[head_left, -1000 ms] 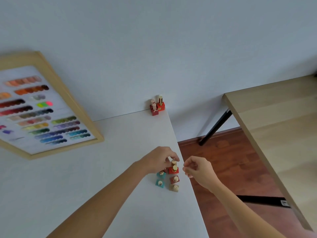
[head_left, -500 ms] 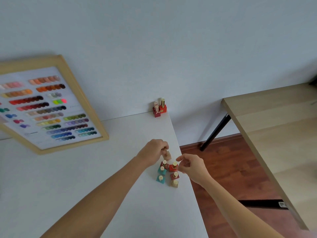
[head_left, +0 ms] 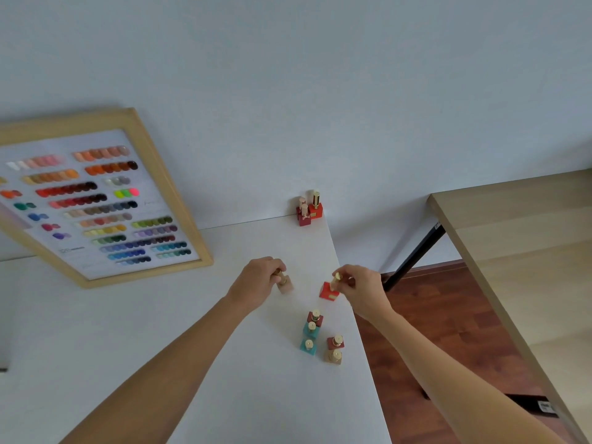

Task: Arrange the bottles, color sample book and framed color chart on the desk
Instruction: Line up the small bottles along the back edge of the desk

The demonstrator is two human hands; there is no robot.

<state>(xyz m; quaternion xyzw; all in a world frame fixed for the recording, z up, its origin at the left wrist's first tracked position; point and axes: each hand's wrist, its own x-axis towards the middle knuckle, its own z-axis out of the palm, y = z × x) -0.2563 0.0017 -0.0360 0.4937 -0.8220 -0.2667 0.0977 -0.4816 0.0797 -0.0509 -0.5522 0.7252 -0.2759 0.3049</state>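
Note:
My left hand [head_left: 258, 283] grips a pale pink bottle [head_left: 286, 284] by its gold cap, lifted above the white desk [head_left: 160, 331]. My right hand [head_left: 362, 288] pinches the gold cap of a red bottle [head_left: 328, 291], also raised, near the desk's right edge. Several small bottles [head_left: 320, 336], teal, dark red and tan, stand in a cluster close to me. A few red bottles [head_left: 309, 209] stand at the far right corner against the wall. The framed color chart [head_left: 96, 200] leans against the wall at the left. No color sample book shows.
The desk's right edge [head_left: 355, 315] drops to a red-brown wood floor [head_left: 448, 331]. A light wooden table [head_left: 525, 251] with a black leg [head_left: 416, 254] stands to the right. A dark object [head_left: 2, 368] peeks in at the left edge.
Both hands have lifted away from the cluster, each with a bottle: the left took the pink one up and left, the right picked the red one up.

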